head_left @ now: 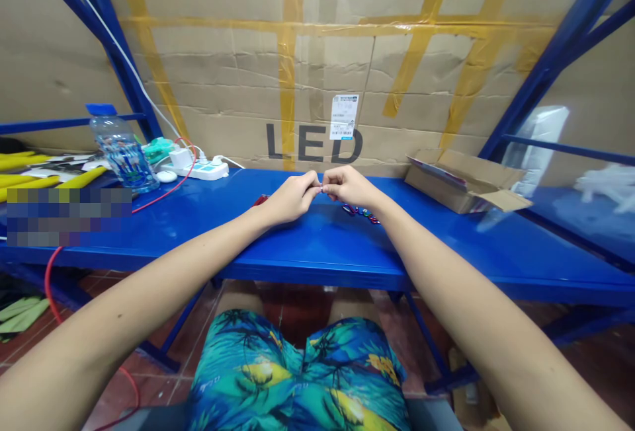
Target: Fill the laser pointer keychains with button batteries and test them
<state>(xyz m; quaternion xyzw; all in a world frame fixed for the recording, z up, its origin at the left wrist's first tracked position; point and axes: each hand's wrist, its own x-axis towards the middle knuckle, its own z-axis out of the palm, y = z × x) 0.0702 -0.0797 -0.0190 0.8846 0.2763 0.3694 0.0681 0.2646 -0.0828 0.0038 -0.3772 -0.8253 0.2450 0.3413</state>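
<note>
My left hand and my right hand meet fingertip to fingertip above the blue table. Both are closed in a pinch around something small between them, of which only a tiny pinkish bit shows; its kind is too small to make out. Several shiny coloured metallic pieces, in purple, green and red, lie on the table just below my right hand. Partly hidden behind my left hand is a red item.
An open cardboard box stands at the right. To the left are a water bottle, a white power strip with plugs, a red cable and yellow-handled items. Large taped cardboard rises behind the table.
</note>
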